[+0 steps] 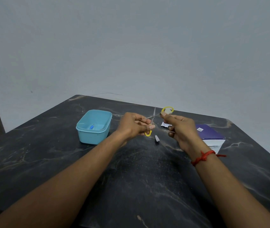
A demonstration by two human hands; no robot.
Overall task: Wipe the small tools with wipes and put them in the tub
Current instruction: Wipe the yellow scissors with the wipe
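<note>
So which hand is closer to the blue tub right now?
Left. The left hand is just right of the tub, holding the scissors; the right hand is farther right.

Dark marble table [131, 178]: blue tub [94, 127] at left, small blue item inside. Centre, raised: yellow-handled scissors [153, 118], blades open, held between left hand [135, 125] and right hand [182, 129]. Nail clipper [157, 139] below them on the table. Purple-and-white box [210, 135] at right.

A dark marbled table [131, 178] stands against a plain grey wall [131, 46].
</note>
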